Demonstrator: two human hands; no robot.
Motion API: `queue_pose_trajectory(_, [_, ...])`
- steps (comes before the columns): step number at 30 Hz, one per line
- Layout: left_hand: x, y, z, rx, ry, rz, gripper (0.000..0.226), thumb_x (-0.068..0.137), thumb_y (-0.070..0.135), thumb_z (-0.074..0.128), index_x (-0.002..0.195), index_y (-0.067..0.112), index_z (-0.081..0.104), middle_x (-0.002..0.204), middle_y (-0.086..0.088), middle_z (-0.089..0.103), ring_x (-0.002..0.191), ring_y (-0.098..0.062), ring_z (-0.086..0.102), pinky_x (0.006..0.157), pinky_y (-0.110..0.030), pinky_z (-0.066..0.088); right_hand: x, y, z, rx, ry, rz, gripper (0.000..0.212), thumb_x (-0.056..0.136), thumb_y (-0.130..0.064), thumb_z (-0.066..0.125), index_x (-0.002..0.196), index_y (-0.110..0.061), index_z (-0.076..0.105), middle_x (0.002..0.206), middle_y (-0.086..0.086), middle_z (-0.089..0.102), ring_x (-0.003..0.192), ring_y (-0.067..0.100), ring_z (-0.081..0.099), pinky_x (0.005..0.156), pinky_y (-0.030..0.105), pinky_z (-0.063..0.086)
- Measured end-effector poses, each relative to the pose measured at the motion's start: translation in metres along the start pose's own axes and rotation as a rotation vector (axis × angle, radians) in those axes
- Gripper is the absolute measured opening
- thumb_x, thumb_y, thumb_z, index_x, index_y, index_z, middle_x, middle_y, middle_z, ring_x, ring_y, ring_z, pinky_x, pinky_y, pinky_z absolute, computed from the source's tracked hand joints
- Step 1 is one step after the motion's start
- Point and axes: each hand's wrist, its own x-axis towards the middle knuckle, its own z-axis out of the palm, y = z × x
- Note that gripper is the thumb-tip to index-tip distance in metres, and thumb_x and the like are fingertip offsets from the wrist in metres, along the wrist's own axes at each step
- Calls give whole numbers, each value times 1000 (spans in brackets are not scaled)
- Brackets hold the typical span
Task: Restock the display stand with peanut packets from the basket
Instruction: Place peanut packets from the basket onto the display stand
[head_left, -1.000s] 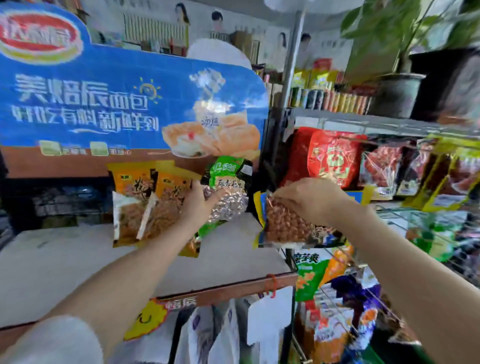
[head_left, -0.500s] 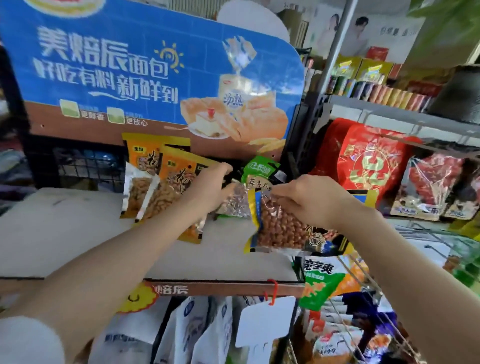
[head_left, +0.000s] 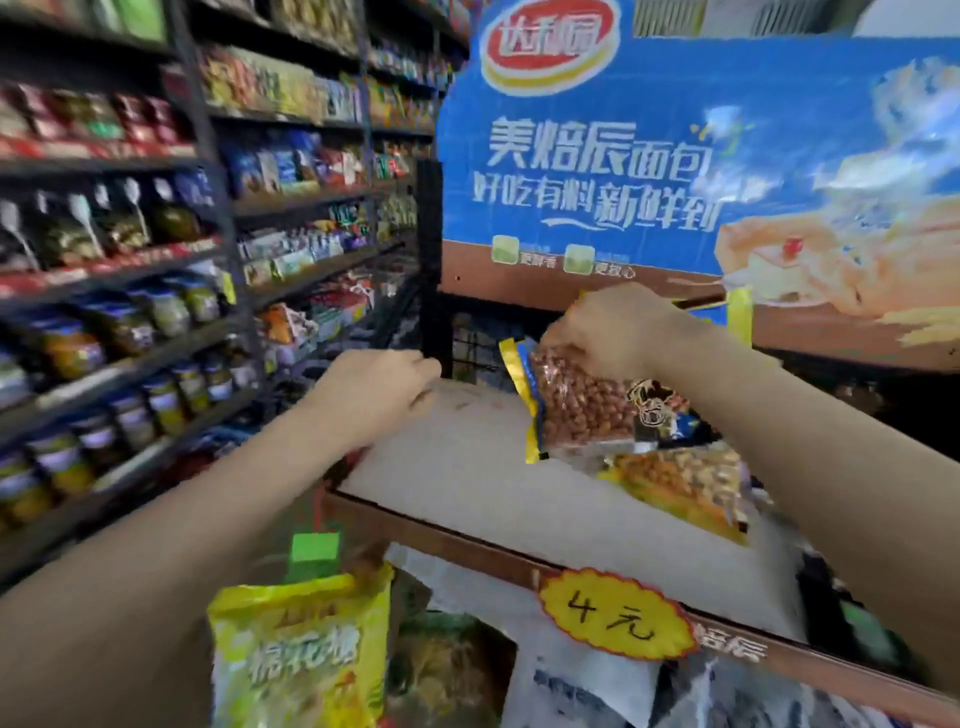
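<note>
The display stand (head_left: 467, 467) — blue bread poster at its back, pale shelf, brown front edge with a yellow price tag (head_left: 615, 613). Over the shelf's back right part, the right hand (head_left: 613, 327) has its grip closed round the top of a peanut packet (head_left: 582, 405). The left hand (head_left: 374, 395) — fingers curled, holding nothing — is at the shelf's back left corner.

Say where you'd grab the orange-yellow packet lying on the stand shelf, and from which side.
Probably the near long edge of the orange-yellow packet, pinched from the front. It lies flat on the stand shelf, so its faces give nothing to close on. The right hand holds the peanut packet just above its far side, crowding that approach.
</note>
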Motion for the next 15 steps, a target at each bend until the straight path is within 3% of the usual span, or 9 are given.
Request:
queue_pose_trajectory(2, [-5,-25,5,-23,123,62,26,94,32,39,105,15,57,96,-5,63,82,-27,65,43,-27,34,39,-15,0,-108,-50,-19,25,84,-8,46,101,-18,63,95,11,66,93,34,61,62,34,39])
queue_pose_trajectory(5, [-7,-55,12,-91,295,158,39,87,35,33,88,13,64,72,-4,64,62,-27,66,38,-28,37,87,-35,13,-248,-100,-79,26,84,-7,47,97,-18,66,100,5,69,97,28,63,79,34,42])
queue_pose_trajectory(8, [1,-73,20,-120,323,228,40,82,35,30,80,13,63,64,-2,63,58,-25,65,36,-25,36,121,-44,31,-443,-54,-158,5,72,-23,63,71,-25,68,72,-8,71,77,14,66,72,27,43])
queue_pose_trajectory(11, [8,-80,28,-180,317,263,39,81,34,28,78,12,61,64,-4,60,58,-27,63,39,-25,31,146,-51,52,-518,-152,-156,17,49,-32,75,44,-27,60,48,-14,59,57,7,59,64,24,36])
queue_pose_trajectory(13, [11,-81,34,-228,331,285,35,81,32,30,74,12,58,61,-4,57,55,-28,60,39,-25,28,157,-58,66,-551,-133,-195,19,47,-33,78,40,-27,61,51,-14,60,60,10,60,70,27,28])
queue_pose_trajectory(15, [10,-79,37,-249,335,290,34,81,32,32,72,12,58,59,-4,57,52,-28,59,40,-23,25,159,-67,71,-528,-73,-205,10,57,-31,71,48,-30,67,65,-13,67,73,14,65,84,32,34])
